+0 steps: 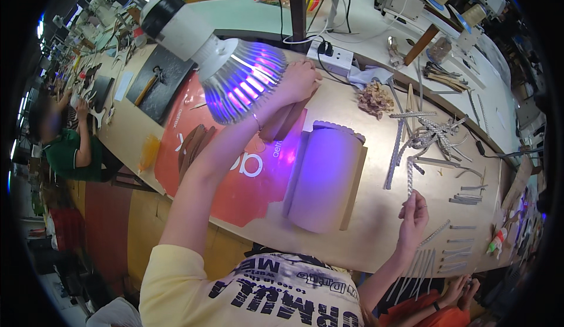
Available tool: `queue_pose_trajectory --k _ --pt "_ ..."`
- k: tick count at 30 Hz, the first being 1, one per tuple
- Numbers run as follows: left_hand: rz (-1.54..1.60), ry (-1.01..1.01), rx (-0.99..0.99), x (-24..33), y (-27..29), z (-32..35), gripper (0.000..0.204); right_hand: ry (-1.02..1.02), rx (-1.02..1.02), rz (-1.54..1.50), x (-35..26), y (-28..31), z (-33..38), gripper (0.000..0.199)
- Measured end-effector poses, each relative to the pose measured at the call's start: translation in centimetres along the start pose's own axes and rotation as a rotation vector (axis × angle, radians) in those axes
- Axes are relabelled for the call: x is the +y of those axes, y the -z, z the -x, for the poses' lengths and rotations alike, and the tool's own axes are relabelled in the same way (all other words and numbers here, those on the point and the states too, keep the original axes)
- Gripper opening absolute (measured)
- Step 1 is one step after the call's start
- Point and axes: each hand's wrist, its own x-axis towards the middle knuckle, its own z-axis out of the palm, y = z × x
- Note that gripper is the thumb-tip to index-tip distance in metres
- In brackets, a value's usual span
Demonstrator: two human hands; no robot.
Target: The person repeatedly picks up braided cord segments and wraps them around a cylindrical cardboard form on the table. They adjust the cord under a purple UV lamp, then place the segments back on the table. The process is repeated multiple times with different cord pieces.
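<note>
**Braided strip lifted in one hand, brown pieces pressed under the lamp with the other**

A person in a pale yellow printed shirt leans over a long tan workbench [376, 233], seen from above. Their left hand [298, 80] reaches to the far side of the bench, fingers curled and resting on a small stack of brown leather-like pieces [282, 121] that lies on a red printed sheet [235, 180]. Whether the hand grips or only presses the stack cannot be told. A lamp [235, 80] with violet lights hangs just beside that arm.

The right hand [414, 215], near the front edge of the bench, pinches the lower end of a thin braided strip [409, 177] between thumb and fingertips in a narrow hold. The strip stands upright.

A cream pad with a scalloped far edge [323, 174] lies between the two hands. Judging from the bench, the work is partly done: finished short strips [452, 250] lie in rows towards the right front corner, while a loose tangle of braids [432, 133] waits further back.
</note>
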Motion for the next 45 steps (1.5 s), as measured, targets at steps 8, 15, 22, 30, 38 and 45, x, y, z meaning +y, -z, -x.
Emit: queue_pose_trajectory --k 8,15,22,30,38,45 --pt "-0.254 0.005 -0.103 0.3 -1.8 -0.1 0.017 -0.055 -0.014 0.053 -0.3 -0.3 1.5 0.023" --pt "-0.363 -0.001 -0.144 0.4 -2.5 -0.7 0.019 -0.028 -0.025 0.046 -0.4 -0.3 1.5 0.023" --pt "-0.384 0.038 -0.181 0.7 -2.5 -1.6 0.018 -0.028 -0.048 0.047 -0.6 -0.2 1.8 0.023" --pt "-0.471 0.068 -0.266 2.1 -2.3 -2.3 0.014 -0.047 -0.045 0.052 -0.3 0.1 2.0 0.022" --pt "-0.272 -0.419 0.168 1.3 -0.8 2.8 0.006 -0.034 -0.099 0.075 -1.0 -0.3 1.7 0.022" --pt "0.433 0.099 -0.178 7.2 9.5 13.9 0.021 -0.006 -0.144 -0.019 -2.1 -0.8 1.6 0.021"
